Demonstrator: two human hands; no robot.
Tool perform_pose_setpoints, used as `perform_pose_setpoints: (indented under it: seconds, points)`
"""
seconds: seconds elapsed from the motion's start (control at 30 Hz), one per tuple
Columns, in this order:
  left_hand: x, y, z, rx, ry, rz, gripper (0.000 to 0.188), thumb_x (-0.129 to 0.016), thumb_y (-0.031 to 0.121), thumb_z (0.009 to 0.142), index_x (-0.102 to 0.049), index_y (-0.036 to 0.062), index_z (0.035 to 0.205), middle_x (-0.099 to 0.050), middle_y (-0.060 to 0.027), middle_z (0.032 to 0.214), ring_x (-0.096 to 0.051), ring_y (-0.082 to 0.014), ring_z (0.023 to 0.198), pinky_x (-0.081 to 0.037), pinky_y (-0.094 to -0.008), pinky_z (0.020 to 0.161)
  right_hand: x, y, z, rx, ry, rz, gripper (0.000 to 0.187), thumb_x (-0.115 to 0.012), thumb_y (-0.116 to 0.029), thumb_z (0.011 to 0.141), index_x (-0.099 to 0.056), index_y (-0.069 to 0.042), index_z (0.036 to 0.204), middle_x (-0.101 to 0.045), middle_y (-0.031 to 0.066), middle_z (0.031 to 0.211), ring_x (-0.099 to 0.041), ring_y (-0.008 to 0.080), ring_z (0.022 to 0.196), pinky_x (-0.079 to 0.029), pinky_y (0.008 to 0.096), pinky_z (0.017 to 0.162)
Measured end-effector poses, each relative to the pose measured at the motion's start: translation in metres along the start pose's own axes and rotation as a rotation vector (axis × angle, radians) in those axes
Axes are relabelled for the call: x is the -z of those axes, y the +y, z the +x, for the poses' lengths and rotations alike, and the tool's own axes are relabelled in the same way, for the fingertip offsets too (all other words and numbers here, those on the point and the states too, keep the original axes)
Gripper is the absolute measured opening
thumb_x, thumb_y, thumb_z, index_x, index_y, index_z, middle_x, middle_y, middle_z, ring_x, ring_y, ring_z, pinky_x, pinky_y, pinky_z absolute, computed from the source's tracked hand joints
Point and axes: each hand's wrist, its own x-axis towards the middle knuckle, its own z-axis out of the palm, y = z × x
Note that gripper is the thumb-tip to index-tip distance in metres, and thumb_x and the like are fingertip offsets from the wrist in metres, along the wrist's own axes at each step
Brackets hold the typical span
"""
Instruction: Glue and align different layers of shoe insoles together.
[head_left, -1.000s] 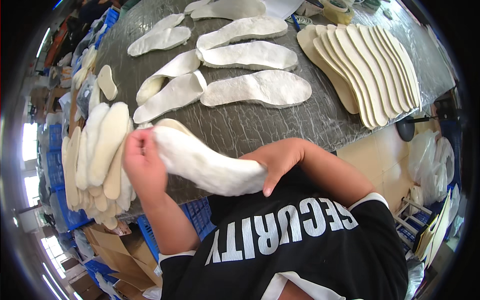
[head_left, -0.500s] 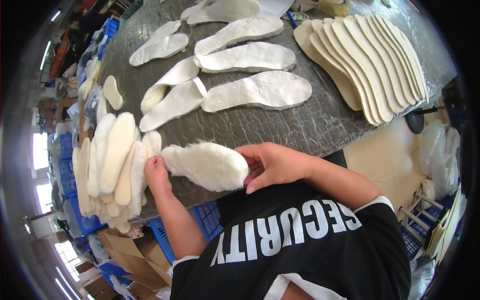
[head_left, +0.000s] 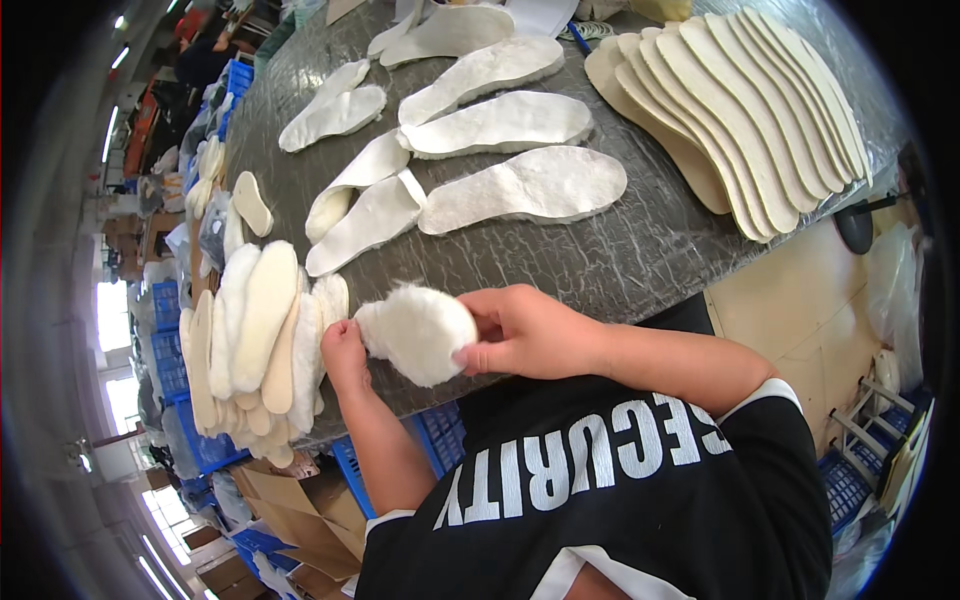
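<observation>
A white fluffy insole (head_left: 420,333) is held between my two hands above the table's near edge, its furry face up. My left hand (head_left: 347,352) pinches its narrow left end. Around the rounded right end, my right hand (head_left: 520,332) has its thumb on the near side and its fingers behind. To the left of my left hand lies a heap of furry and smooth cream insoles (head_left: 262,320). Beyond my hands, several white insoles (head_left: 525,190) lie spread out with their smooth backs up.
A fanned row of cream felt insoles (head_left: 740,120) covers the right part of the dark plastic-covered table (head_left: 500,262). Below the near edge stand a blue crate (head_left: 440,436) and an open cardboard box (head_left: 300,510). A small ladder (head_left: 870,430) is at the lower right.
My hands have come closer together, and the fluffy insole between them now looks shorter and bent. The whole view has shifted slightly, moving the scene to the right.
</observation>
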Motion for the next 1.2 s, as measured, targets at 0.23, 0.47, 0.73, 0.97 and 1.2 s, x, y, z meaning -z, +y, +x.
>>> perform_pose_setpoints:
  seconds: [0.23, 0.47, 0.73, 0.97, 1.2]
  points:
    - [0.019, 0.022, -0.016, -0.089, -0.034, 0.016, 0.011, -0.062, 0.01, 0.091, -0.061, -0.0004, 0.087, -0.058, 0.0003, 0.073, -0.046, -0.0055, 0.063, -0.037, -0.0227, 0.056, 0.044, 0.01, -0.01, -0.281, 0.376, 0.618, 0.048, -0.045, 0.003, 0.088, -0.043, 0.004, 0.135, -0.065, 0.021, 0.099, -0.068, 0.0238, 0.07, -0.058, 0.0333, 0.06]
    - [0.026, 0.048, -0.032, -0.097, -0.229, -0.29, 0.005, -0.066, 0.007, 0.087, -0.061, 0.0039, 0.087, -0.059, 0.0021, 0.074, -0.046, -0.0028, 0.06, -0.033, -0.0181, 0.051, 0.081, 0.021, -0.036, -0.254, 0.453, 0.789, 0.041, -0.042, 0.0, 0.087, -0.05, 0.004, 0.128, -0.066, 0.0189, 0.093, -0.068, 0.0212, 0.068, -0.057, 0.0327, 0.059]
    - [0.016, 0.054, -0.067, 0.083, -0.465, -0.693, 0.01, -0.057, 0.0, 0.087, -0.061, -0.0013, 0.097, -0.067, -0.009, 0.089, -0.063, -0.0128, 0.074, -0.048, -0.0233, 0.059, 0.088, 0.024, -0.055, -0.265, 0.566, 1.024, 0.031, -0.047, -0.014, 0.095, -0.053, 0.01, 0.113, -0.069, 0.0212, 0.095, -0.069, 0.0248, 0.074, -0.057, 0.0337, 0.065]
    - [0.012, 0.023, -0.085, 0.138, -0.903, -0.928, 0.03, -0.052, -0.007, 0.086, -0.061, -0.0092, 0.115, -0.067, -0.0122, 0.097, -0.064, -0.0153, 0.083, -0.05, -0.0253, 0.07, 0.091, 0.022, -0.072, -0.187, 0.76, 0.621, 0.032, -0.054, -0.018, 0.096, -0.053, 0.008, 0.115, -0.068, 0.0148, 0.09, -0.067, 0.0215, 0.073, -0.057, 0.0313, 0.067]
    - [0.004, 0.025, -0.115, -0.1, -0.609, -0.582, 0.03, -0.063, -0.008, 0.083, -0.063, -0.0073, 0.113, -0.068, -0.0098, 0.098, -0.063, -0.0116, 0.082, -0.051, -0.0228, 0.072, 0.055, 0.009, -0.06, 0.381, 0.829, -1.032, 0.04, -0.077, -0.001, 0.066, -0.063, -0.006, 0.103, -0.056, 0.0121, 0.098, -0.055, 0.0279, 0.089, -0.046, 0.0356, 0.074]
